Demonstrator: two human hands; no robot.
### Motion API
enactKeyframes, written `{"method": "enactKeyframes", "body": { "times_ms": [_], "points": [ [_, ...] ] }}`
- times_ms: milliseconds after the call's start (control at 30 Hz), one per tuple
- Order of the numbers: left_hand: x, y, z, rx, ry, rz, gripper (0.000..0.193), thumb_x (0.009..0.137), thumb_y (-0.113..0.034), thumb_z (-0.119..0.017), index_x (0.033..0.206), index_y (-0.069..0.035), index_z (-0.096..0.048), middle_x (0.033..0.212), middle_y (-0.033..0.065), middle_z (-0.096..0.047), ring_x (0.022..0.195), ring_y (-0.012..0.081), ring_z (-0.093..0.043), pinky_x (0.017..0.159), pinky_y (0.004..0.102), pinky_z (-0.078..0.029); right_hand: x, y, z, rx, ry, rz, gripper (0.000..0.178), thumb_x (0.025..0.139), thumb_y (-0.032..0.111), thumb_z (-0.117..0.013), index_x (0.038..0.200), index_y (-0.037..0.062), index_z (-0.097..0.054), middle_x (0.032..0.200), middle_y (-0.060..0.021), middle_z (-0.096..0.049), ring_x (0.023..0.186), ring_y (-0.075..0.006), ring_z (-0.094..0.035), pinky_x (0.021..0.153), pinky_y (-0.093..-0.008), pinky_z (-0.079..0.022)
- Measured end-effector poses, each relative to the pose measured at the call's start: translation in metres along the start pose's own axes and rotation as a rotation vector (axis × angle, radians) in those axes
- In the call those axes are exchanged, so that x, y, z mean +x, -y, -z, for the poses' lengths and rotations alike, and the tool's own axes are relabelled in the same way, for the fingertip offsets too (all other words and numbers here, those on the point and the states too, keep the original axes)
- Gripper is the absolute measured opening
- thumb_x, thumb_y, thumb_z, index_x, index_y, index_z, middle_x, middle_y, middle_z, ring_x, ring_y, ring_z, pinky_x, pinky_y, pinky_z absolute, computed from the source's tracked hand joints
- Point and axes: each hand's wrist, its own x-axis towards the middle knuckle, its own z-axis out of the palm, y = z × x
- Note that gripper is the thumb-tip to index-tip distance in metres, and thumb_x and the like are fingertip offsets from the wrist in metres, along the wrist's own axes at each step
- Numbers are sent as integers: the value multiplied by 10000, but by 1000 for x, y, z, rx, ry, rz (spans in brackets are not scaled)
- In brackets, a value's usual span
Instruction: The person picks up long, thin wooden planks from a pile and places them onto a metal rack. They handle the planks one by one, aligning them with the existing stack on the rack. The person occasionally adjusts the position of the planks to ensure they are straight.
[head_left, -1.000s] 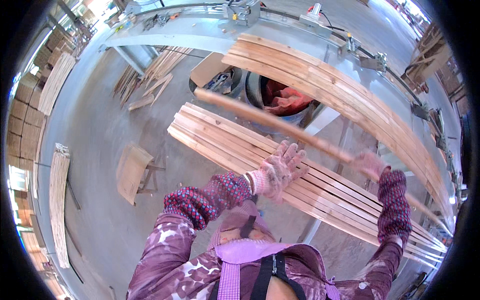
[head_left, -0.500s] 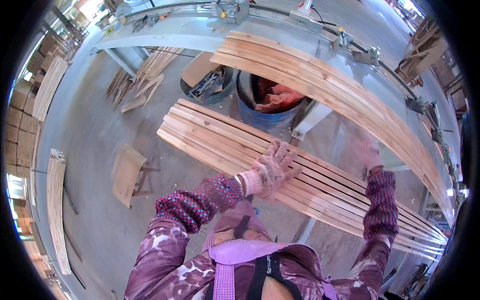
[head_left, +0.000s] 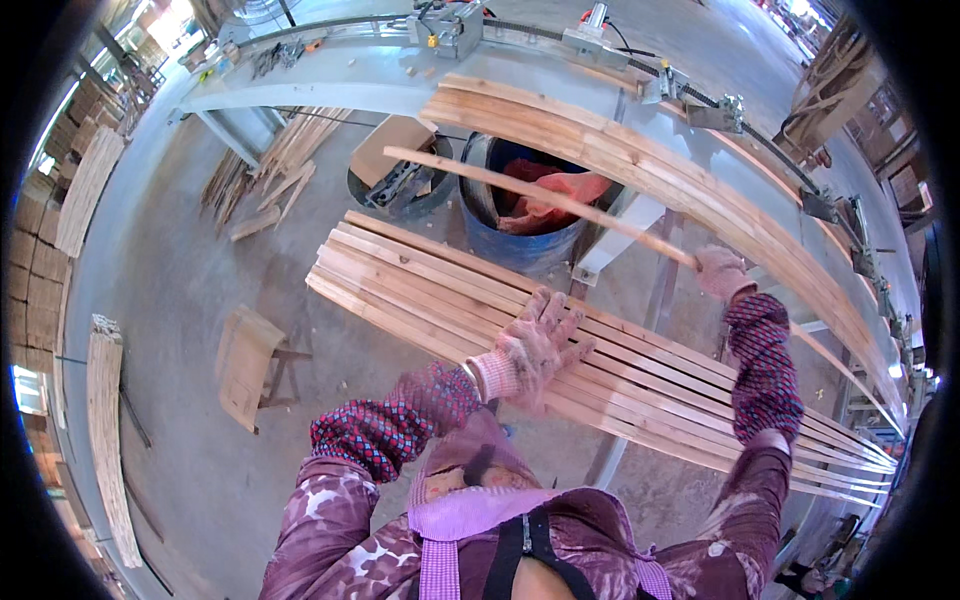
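At centre frame: your left hand [head_left: 535, 345], gloved, lies flat with fingers spread on the stack of wooden slats [head_left: 420, 275], which runs from centre left down to the lower right, where its far ends thin out and blur near the rim. Right of centre: your right hand [head_left: 722, 272], gloved, fingers closed around one long slat [head_left: 540, 195] raised above the stack; its free end reaches toward the upper middle, while the end behind your fist is hard to make out. Upper centre: blue barrel [head_left: 520, 245], partly hidden by the raised slat, red cloth inside. Beside it, a dark bin [head_left: 400, 190]. Lower left: small wooden stool [head_left: 250, 365].
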Motion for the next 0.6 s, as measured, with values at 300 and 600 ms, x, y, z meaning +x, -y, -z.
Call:
{"method": "enactKeyframes", "body": {
  "times_ms": [300,600],
  "points": [
    [-5,2,11,-55,45,-11,1119,687,-672,-729,1586,-185,-273,1642,216,-191,1514,458,-128,1216,620,-37,-131,39,15,510,259,265,406,834,407,-698,1054,67,-732,982,-171,-714,930,-359,-669,823,-416,-536],
    [-6,-1,25,-177,56,25,1038,747,-714,-613,1566,-149,-316,1632,245,-198,1517,471,-91,1216,615,1,22,4,-4,180,-311,-88,673,861,436,-685,1395,69,-504,1240,-195,-636,1128,-356,-631,946,-453,-526]
  ]
}}
